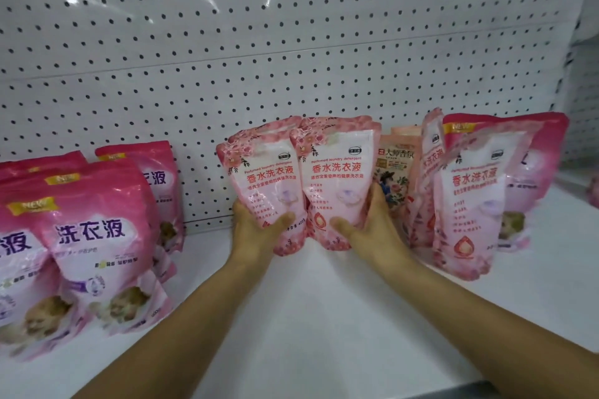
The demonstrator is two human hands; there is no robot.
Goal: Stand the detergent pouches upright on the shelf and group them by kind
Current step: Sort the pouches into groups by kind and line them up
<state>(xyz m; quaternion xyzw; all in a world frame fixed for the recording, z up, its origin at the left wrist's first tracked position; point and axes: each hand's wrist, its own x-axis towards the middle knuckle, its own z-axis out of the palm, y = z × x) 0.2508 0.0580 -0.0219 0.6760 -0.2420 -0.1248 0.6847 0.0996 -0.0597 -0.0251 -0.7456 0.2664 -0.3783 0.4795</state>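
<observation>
Already a good part of the sorting looks done, as I judge it. My left hand [259, 230] holds one pale pink pouch [262, 185] and my right hand [369, 230] holds its twin [337, 185]; on each side my fingers are curled around the lower part of the pouch, thumb in front, the other fingers hidden behind. The two pouches stand side by side, touching, with their bottoms on the white shelf [308, 301].

Well apart to the left of my left fingers, the darker pink pouches [97, 236] stand together as one kind. Just to the right of my right fingers, things are still mixed: a peach pouch with a flower picture [393, 178] is behind, a pale pink pouch turned sideways [429, 172] leans beside it, one more pale pink pouch [470, 197] stands in front, and a darker pink pouch [531, 165] is behind that one. I think these must still be separated.

The pouches are soft glossy plastic film, wrinkled, wide at the top and narrower toward the base, and they bulge with liquid. Behind my fingers the back wall is a white panel with rows of small holes [291, 42], hard and a little shiny.
</observation>
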